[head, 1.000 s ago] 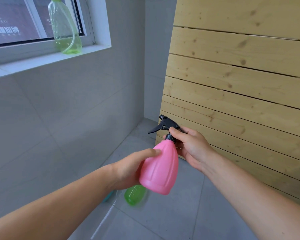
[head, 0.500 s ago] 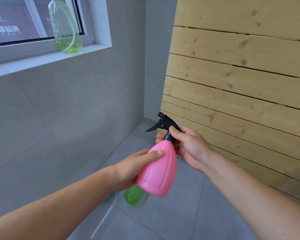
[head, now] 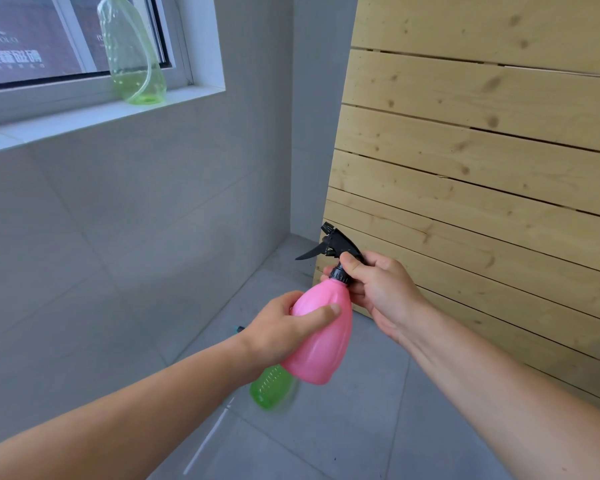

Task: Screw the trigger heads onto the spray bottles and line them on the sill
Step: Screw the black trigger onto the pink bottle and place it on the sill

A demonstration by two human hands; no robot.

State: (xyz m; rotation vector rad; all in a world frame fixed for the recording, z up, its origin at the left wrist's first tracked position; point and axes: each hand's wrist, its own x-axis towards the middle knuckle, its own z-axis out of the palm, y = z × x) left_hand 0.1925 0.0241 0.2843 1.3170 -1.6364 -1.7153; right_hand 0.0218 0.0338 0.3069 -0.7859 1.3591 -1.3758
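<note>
I hold a pink spray bottle point(head: 324, 336) tilted in mid-air. My left hand point(head: 278, 332) wraps its body, thumb across the front. A black trigger head point(head: 333, 244) sits on the bottle's neck, nozzle pointing left. My right hand point(head: 378, 287) pinches the black collar at the neck between thumb and fingers. A clear green spray bottle point(head: 132, 53) stands upright on the white window sill point(head: 84, 119) at the upper left; its top is cut off by the frame. Another green bottle point(head: 271, 388) lies on the floor below my left wrist, partly hidden.
A slatted wooden panel point(head: 482, 168) leans against the wall on the right. Grey tiles cover the floor point(head: 343, 427) and the wall under the sill. A thin clear tube point(head: 207, 438) and a small teal part point(head: 239, 329) lie on the floor near the green bottle.
My left hand has shifted higher on the pink bottle, its thumb now across the front. The bottle has tipped slightly, and my right hand has stayed at the collar.
</note>
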